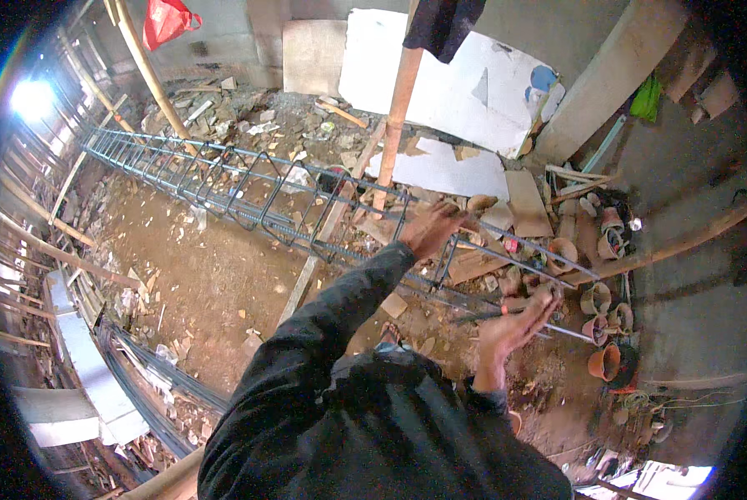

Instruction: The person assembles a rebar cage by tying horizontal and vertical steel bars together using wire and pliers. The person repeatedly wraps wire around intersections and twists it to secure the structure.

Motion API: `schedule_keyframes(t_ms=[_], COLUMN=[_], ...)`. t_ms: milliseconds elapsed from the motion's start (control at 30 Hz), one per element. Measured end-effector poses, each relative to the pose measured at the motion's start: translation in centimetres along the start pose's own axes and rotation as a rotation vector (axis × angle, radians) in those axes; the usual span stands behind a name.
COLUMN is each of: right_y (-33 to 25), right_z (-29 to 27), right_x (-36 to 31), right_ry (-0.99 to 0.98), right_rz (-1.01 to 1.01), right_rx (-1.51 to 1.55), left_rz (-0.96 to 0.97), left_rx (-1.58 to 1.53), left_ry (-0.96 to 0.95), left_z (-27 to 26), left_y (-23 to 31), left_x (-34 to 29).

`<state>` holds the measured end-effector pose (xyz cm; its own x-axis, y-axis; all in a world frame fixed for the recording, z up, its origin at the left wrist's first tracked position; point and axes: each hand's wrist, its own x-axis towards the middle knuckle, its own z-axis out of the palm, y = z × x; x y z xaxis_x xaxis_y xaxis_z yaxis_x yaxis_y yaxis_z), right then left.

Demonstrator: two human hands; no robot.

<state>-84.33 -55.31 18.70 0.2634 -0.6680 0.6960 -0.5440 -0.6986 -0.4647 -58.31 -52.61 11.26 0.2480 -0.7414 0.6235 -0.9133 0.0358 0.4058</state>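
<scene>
A long rebar cage point(261, 187), made of steel bars with square stirrups, runs from the far left to the right in front of me. My left hand point(433, 228) is closed around its upper part near the right end, by a stirrup. Beside the bar ends, my right hand point(519, 323) is closed, with its fingers pressed together. A slim dark tool point(476, 317) with a bit of orange sticks out leftward from this hand; its kind cannot be made out. The right fingertips come close to the protruding bars, and whether they touch is unclear.
A wooden post point(397, 108) stands just beyond the cage, and a timber point(307, 279) passes under it. Several buckets point(604, 363) line the right wall. White boards point(440, 79) lean at the back. Rubble covers the earth floor; loose dark bars point(161, 367) lie at left.
</scene>
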Motion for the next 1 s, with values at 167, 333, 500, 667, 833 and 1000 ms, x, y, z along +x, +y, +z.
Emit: schedule_keyframes(t_ms=[167,333,500,667,833,1000], right_y=[2.8,3.9,4.0,2.9,2.5,4.0], right_z=[-2.8,-3.1,-2.5,-1.7,-1.1,-0.7], right_x=[-1.0,-2.2,-2.0,-0.5,-0.4,-0.6], right_ry=[0.038,-0.021,-0.155,-0.401,-0.349,-0.433], right_rz=[0.682,1.015,0.924,1.035,0.949,0.947], right_rx=[0.539,0.850,0.738,0.602,0.696,0.681], left_rz=[0.038,-0.072,-0.233,0.010,0.090,0.021], left_rx=[-0.057,-0.040,-0.059,-0.070,-0.077,0.098], left_ry=[0.000,-0.107,-0.321,-0.088,0.056,-0.188], left_z=[7.5,9.2,7.8,8.4,7.0,-0.7], left_y=[-6.4,-9.7,-9.8,-10.5,-8.5,0.5], left_x=[-0.6,-1.6,-0.8,-1.5,-0.8,-2.5])
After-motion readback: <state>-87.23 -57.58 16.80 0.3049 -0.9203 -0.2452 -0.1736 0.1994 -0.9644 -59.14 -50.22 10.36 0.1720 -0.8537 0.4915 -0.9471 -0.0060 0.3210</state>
